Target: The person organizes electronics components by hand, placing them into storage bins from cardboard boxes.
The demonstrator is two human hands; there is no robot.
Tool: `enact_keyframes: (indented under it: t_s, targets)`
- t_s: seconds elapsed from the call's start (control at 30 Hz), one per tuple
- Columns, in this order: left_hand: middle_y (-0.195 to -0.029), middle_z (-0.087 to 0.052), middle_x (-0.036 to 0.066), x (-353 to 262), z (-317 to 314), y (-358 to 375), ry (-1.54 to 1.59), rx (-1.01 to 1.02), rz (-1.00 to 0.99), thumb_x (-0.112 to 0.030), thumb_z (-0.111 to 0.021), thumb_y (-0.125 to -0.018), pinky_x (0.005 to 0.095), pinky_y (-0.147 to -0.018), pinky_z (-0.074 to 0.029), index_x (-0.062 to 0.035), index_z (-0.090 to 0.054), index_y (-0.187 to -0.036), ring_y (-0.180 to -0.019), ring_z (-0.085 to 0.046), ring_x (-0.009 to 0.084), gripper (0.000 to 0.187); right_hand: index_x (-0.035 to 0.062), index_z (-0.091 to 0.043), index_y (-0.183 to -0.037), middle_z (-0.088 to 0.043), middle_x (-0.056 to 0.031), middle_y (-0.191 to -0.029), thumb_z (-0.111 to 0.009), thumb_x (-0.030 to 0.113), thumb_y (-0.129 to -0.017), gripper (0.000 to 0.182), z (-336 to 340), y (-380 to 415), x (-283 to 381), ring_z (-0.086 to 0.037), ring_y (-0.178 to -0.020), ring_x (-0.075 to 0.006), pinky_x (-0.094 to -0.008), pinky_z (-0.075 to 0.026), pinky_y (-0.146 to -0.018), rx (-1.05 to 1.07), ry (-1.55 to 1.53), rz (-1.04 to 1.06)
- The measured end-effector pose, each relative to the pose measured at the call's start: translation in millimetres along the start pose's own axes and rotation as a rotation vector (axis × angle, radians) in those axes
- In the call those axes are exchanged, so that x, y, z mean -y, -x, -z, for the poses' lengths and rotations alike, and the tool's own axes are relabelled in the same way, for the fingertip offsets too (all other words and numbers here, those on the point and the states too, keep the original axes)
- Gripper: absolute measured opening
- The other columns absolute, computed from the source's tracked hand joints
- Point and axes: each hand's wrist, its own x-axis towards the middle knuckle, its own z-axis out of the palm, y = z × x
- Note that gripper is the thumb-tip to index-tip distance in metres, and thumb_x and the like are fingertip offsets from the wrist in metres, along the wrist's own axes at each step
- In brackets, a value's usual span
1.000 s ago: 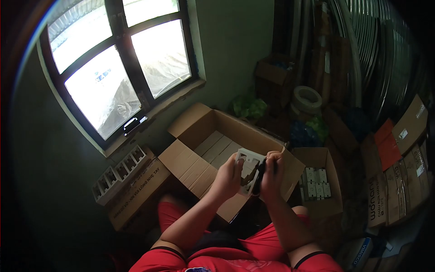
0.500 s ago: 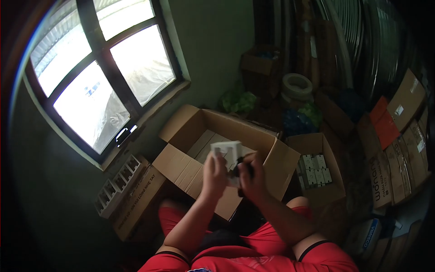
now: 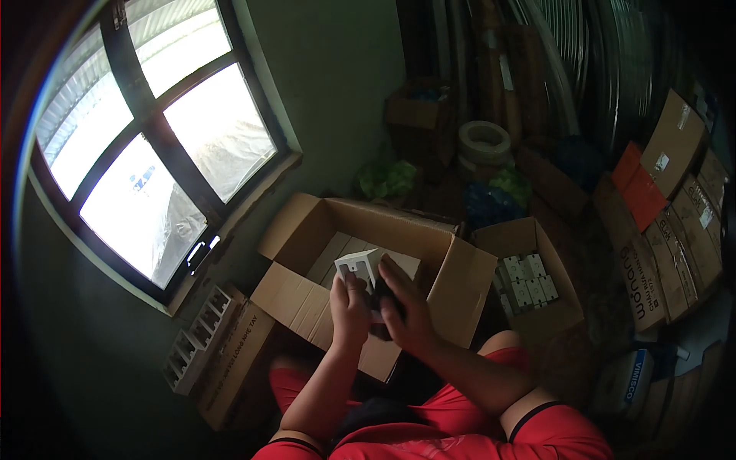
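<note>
left hand (image 3: 349,303) is gripping white plastic frame (image 3: 358,268) at its lower edge | right hand (image 3: 405,305) is clasping frame's right side plus a dark object, unidentifiable | frame is being held over open cardboard box (image 3: 448,287) | smaller box (image 3: 563,310) of white parts is sitting just right

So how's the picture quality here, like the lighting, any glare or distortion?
Head view: strong fisheye bend with dark vignetted corners; the window is blown out to white glare; the room's right side sinks into shadow; the left hand and right hand are dim, holding a white plastic faceplate over the open cardboard box, edges slightly soft.
</note>
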Motion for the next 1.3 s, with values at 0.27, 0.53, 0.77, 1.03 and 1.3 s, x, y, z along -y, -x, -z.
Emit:
enact_keyframes:
  t_s: [0.27,0.53,0.77,1.03,1.3]
  targets:
    - [-0.103,-0.065,0.028,-2.5,-13.8,39.1,-0.305,0.233,-0.128,-0.005,-0.043,-0.101,0.0467,-0.082,-0.051,0.0001,-0.052,-0.123,-0.099,-0.064,0.0463,0.025,-0.0064,-0.037,-0.152,-0.042,-0.021,-0.156,-0.041,0.012,-0.103,0.053,23.5,-23.8,-16.1,-0.044,-0.142,-0.0253,-0.0363,-0.036,-0.113,-0.299,-0.334,-0.28]
    - [-0.092,-0.051,0.001,2.3,18.9,-0.7,0.391,-0.168,0.279,-0.026,-0.044,-0.109,0.0305,-0.073,-0.045,-0.0058,-0.055,-0.117,-0.08,-0.048,0.0124,0.024,-0.0059,-0.034,-0.153,-0.035,-0.0236,-0.159,-0.052,0.014,-0.097,0.062,-19.6,0.7,-2.3,-0.032,-0.15,-0.0335,-0.042,-0.026,-0.121,0.204,-0.15,-0.101]
    - [-0.133,-0.045,0.022,22.9,18.2,16.0,-0.13,-0.189,-0.179,-0.033,-0.069,-0.094,0.0429,-0.108,-0.039,-0.009,-0.024,-0.159,-0.124,-0.047,0.0333,0.083,-0.0052,-0.051,-0.143,-0.063,-0.0145,-0.127,-0.071,0.008,-0.087,0.061,-8.8,-15.5,0.0,-0.062,-0.111,-0.0178,-0.0314,-0.049,-0.098,0.155,-0.4,-0.504]
    - [-0.156,-0.025,0.03,-31.9,84.4,18.1,-0.82,0.369,-0.391,-0.04,-0.091,-0.067,0.0544,-0.117,-0.032,-0.0079,-0.031,-0.154,-0.142,-0.031,0.0498,0.111,-0.0045,-0.061,-0.133,-0.069,-0.0094,-0.109,-0.071,0.013,-0.09,0.047,-11.4,-7.8,0.3,-0.064,-0.095,-0.0127,-0.0268,-0.052,-0.084,0.165,-0.404,-0.56]
    - [-0.139,-0.038,0.031,-36.7,83.2,31.4,-0.744,0.251,-0.412,-0.03,-0.09,-0.059,0.0545,-0.11,-0.039,0.0001,-0.037,-0.138,-0.132,-0.039,0.0511,0.1,-0.004,-0.065,-0.126,-0.069,-0.0064,-0.101,-0.078,0.029,-0.091,0.05,-28.2,5.5,-2.3,-0.063,-0.088,-0.0107,-0.0264,-0.052,-0.08,0.149,-0.481,-0.532]
